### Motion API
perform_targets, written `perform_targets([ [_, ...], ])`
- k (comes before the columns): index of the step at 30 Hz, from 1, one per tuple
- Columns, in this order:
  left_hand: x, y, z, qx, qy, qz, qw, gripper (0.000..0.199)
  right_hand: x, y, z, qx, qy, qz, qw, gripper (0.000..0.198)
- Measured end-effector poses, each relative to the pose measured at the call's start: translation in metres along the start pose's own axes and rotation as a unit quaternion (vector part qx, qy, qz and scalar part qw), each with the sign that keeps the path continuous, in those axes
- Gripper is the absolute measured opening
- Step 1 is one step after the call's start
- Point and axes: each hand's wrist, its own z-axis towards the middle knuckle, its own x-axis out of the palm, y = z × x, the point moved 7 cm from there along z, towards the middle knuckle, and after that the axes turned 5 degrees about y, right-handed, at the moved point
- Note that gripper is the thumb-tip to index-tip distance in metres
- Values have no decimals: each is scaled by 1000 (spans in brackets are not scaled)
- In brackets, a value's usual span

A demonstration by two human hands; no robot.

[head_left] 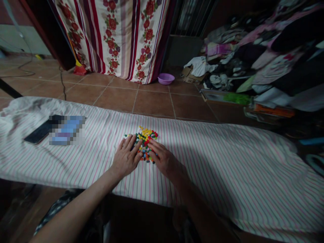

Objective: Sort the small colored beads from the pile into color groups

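A pile of small colourful pieces (145, 133), yellow, red, green, orange, blue and white, lies spread on a striped cloth (202, 155). They are too small for me to tell their kind. My left hand (126, 156) rests palm down on the left side of the pile, its fingers spread. From the right, my right hand (164, 158) reaches over the pile with fingers stretched out and touching the pieces. Some pieces are hidden under both hands. Neither hand grips anything that I can see.
On the cloth at the left lie a dark phone (40, 131) and a blurred-out bluish item (67, 131). Beyond the cloth are a tiled floor (152, 99), a purple basin (166, 78), a floral curtain (121, 37) and a heap of clothes (253, 57) at the right.
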Motion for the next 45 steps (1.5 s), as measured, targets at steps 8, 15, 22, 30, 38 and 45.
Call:
perform_targets([
  [8,-4,-12,28,28,-5,-28,999,50,-14,-17,3,74,-78,-26,994,33],
  [15,0,-44,37,83,10,-47,995,48,-17,-38,-2,114,-138,-11,984,36],
  [22,5,-18,41,1,33,-13,999,51,-32,-41,-3,131,-155,5,979,34],
  [30,0,19,31,-78,31,24,996,55,-32,-46,-4,137,-154,-15,978,33],
  [38,4,30,31,-115,30,14,993,55,-13,-50,11,111,-117,-95,982,44],
  [45,11,15,34,-27,33,-23,999,55,8,-25,28,48,-29,-22,998,55],
])
